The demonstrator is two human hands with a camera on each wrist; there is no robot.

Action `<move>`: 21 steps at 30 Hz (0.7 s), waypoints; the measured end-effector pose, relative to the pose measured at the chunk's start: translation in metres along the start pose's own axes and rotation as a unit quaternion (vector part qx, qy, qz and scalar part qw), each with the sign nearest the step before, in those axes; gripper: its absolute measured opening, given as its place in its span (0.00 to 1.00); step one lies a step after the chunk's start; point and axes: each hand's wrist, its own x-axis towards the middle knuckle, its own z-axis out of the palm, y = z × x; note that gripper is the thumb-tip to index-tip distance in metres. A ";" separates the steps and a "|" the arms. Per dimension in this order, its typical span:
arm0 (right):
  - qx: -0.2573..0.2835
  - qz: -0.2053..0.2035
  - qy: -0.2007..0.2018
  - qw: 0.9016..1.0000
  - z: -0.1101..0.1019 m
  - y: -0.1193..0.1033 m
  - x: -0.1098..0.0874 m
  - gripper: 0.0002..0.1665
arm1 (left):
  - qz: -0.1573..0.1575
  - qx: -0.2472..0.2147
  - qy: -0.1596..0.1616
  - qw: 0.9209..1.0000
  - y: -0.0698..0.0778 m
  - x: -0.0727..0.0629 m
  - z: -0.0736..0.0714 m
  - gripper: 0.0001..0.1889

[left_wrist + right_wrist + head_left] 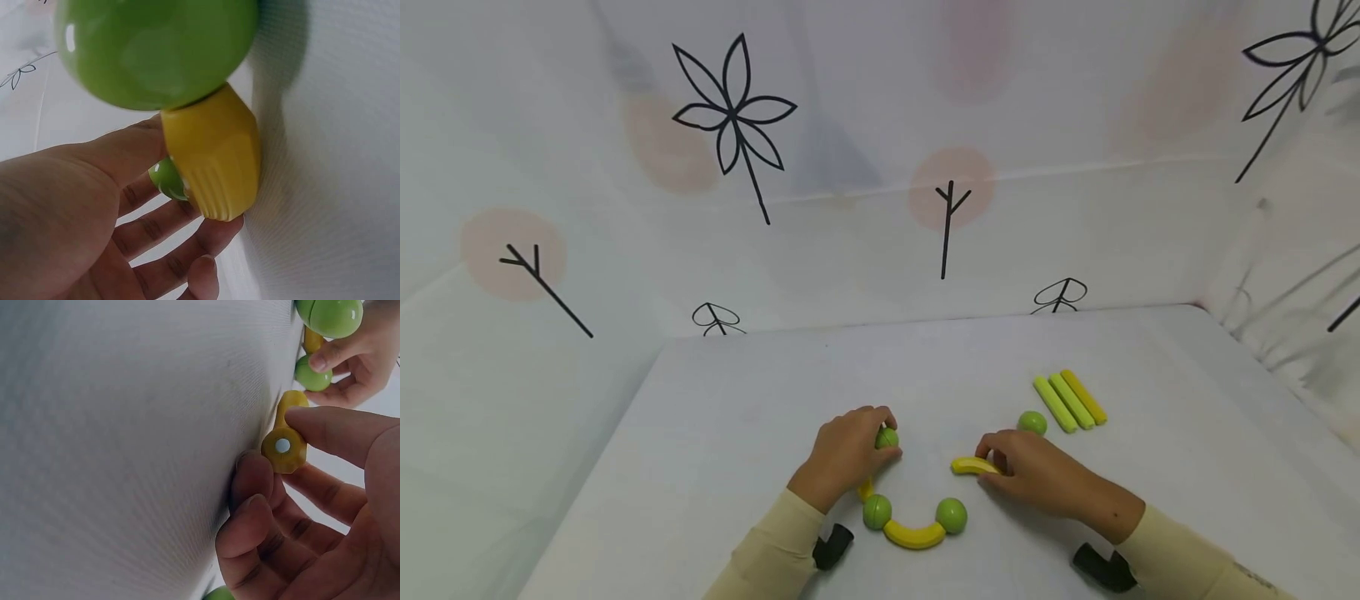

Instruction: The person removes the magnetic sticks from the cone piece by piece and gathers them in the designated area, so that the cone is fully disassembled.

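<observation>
My left hand [846, 450] pinches a shiny green ball [887, 438] between thumb and fingers. From that ball, a chain of yellow curved rods and green balls bends toward me: a partly hidden curved rod [866, 490], a ball [877, 512], another curved rod [913, 535] and an end ball [952, 516]. My right hand [1045, 471] holds a separate yellow curved rod [972, 465] between thumb and fingers, just right of the chain. In the right wrist view the end of this rod [284, 450] shows a round pale dot.
A loose green ball [1032, 422] sits just beyond my right hand. Behind it, two lime straight rods [1055, 405] and a yellow one [1084, 397] lie side by side. White cloth with printed plants [850, 250] walls the back of the white table [737, 400].
</observation>
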 end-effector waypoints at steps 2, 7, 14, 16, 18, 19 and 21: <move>-0.004 0.003 0.004 1.000 0.000 0.000 0.000 0.11 | -0.001 0.000 0.000 1.000 0.001 0.000 0.000 0.15; -0.007 0.011 0.007 1.000 0.000 -0.001 0.000 0.12 | -0.007 0.002 -0.003 1.000 0.002 0.000 0.000 0.15; -0.010 0.011 0.013 1.000 -0.002 -0.001 -0.004 0.14 | -0.011 0.008 -0.003 1.000 0.002 -0.001 0.000 0.16; -0.012 0.010 0.023 1.000 -0.004 -0.003 -0.007 0.14 | -0.005 0.018 0.002 1.000 0.002 -0.001 0.000 0.17; -0.011 0.003 0.037 0.999 -0.006 -0.006 -0.009 0.13 | 0.001 0.026 0.016 1.000 0.002 -0.001 -0.003 0.17; -0.007 -0.004 0.042 0.999 -0.007 -0.007 -0.009 0.13 | 0.004 0.028 0.025 0.999 0.003 -0.001 -0.004 0.17; 0.007 -0.024 0.048 0.999 -0.009 -0.012 -0.009 0.12 | 0.013 0.031 0.050 0.998 0.004 -0.003 -0.009 0.17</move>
